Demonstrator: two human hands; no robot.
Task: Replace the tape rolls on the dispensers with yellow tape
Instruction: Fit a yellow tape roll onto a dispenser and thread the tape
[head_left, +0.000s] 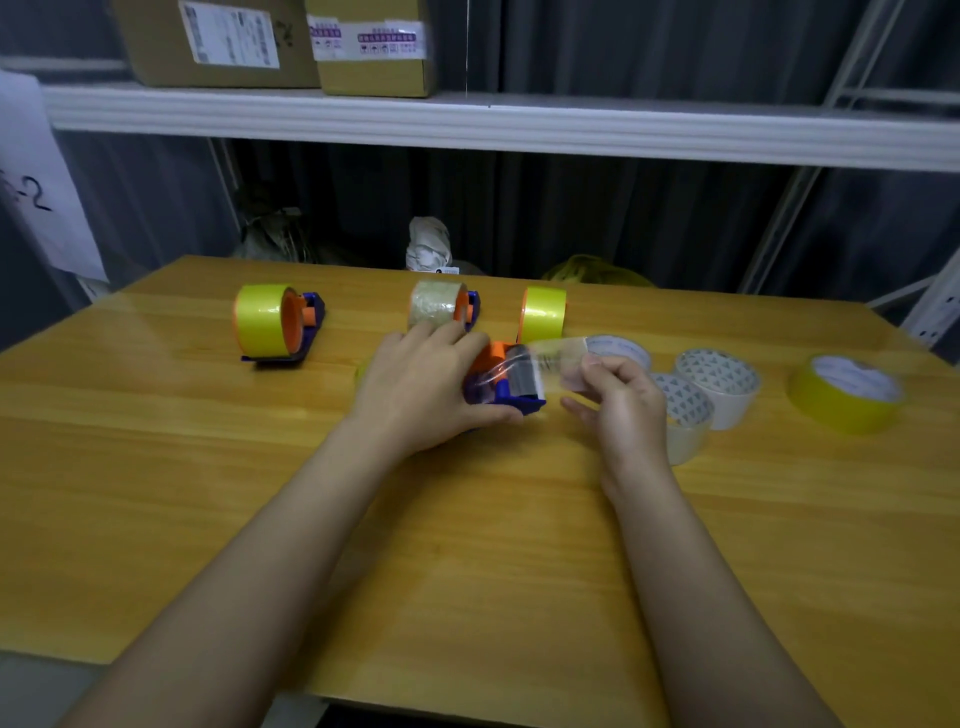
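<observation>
My left hand (426, 389) grips a blue and orange tape dispenser (511, 384) at the table's middle. My right hand (618, 400) pinches a strip of clear tape (550, 358) that stretches from the dispenser's front. Farther back, a second dispenser (306, 327) at the left carries a yellow tape roll (262, 322). A third dispenser (470, 306) behind my left hand carries a clear tape roll (436, 304). A loose yellow roll (543, 314) stands on edge beside it. Another yellow roll (844, 395) lies flat at the far right.
The wooden table (467, 545) holds three whitish tape rolls (719, 384) right of my right hand. A white shelf (467, 124) with cardboard boxes (218, 41) runs above the table's back. Crumpled bags lie behind the table's far edge.
</observation>
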